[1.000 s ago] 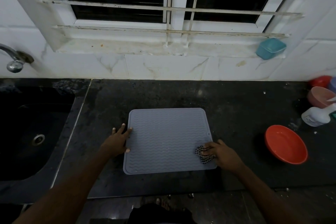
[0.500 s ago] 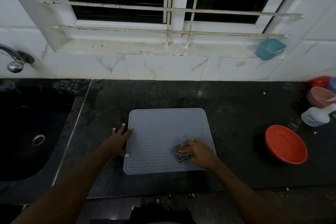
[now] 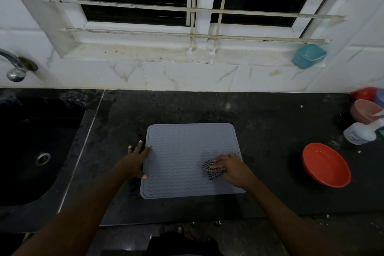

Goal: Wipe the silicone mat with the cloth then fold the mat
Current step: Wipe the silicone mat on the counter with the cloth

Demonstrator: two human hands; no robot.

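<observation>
- The silicone mat (image 3: 187,151) is laid flat on the countertop (image 3: 270,131).
- The checked cloth (image 3: 212,169) is gripped by the right hand (image 3: 232,169) at the mat's 4 o'clock.
- Its 9 o'clock edge is pressed by the left hand (image 3: 135,160), fingers straight.
- An orange bowl (image 3: 326,165) is placed at 3 o'clock.

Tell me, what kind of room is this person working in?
Most likely a home kitchen: a dark sink with a metal tap is set into a black stone counter, and an orange bowl sits on it at the right.
</observation>
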